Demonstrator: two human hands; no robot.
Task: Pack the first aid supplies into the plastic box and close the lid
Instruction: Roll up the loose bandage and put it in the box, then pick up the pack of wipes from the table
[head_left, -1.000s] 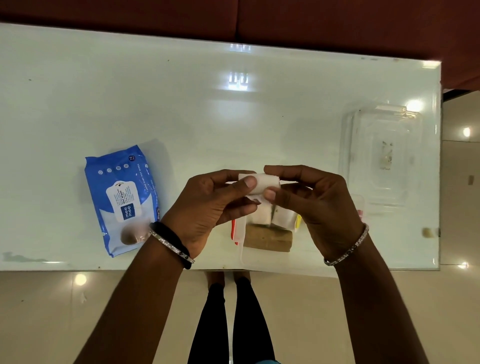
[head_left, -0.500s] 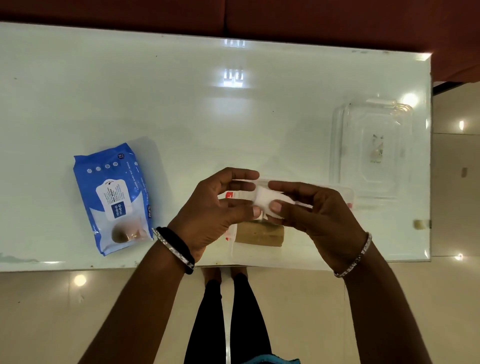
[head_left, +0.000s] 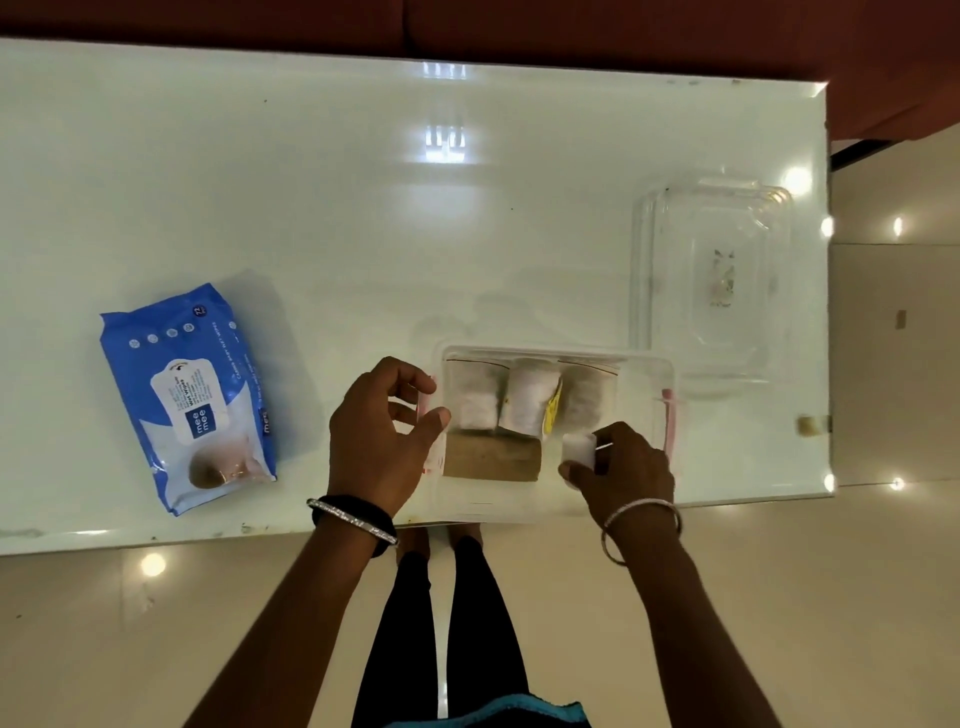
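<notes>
Your right hand (head_left: 621, 467) is nearest you, at about 5 o'clock from the middle of the table, its fingers pinched together on a small white roll (head_left: 578, 450) held inside the near right corner of the box (head_left: 447, 493). Your left hand (head_left: 376, 436) sits at 7 o'clock, fingers spread apart and holding nothing, just beside the box's left wall. The clear plastic box rests at the table's near edge. Inside it, a brown roll (head_left: 491, 457) lies nearest you, with three white rolls (head_left: 527, 395) side by side behind it. Farther off at 2 o'clock, the clear lid (head_left: 709, 280) lies flat on the white table (head_left: 363, 208), apart from the box. At 9 o'clock lies a blue pack of wipes (head_left: 189, 395).
</notes>
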